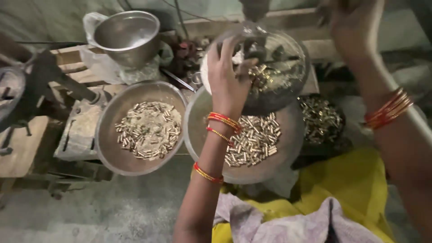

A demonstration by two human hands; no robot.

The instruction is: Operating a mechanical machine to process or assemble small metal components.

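Centrally, two wide metal pans are sitting side by side: left pan [108, 135] holding small brass cylinders [148, 130] mixed with pale dust, middle pan [198, 135] holding cleaner brass pieces [254, 141]. Above it, a round metal tray [297, 85] is carrying more pieces. Steel pot [128, 36] is standing at back left. Left hand [229, 76] is reaching over the tray, fingers loosely curled, touching pieces there. Right hand [348, 22] is raised, blurred; grip unclear.

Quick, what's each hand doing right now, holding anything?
Left hand: fingers curled over the small brass pieces in the upper round tray, apparently pinching some.
Right hand: raised at the top edge, blurred; cannot be told.
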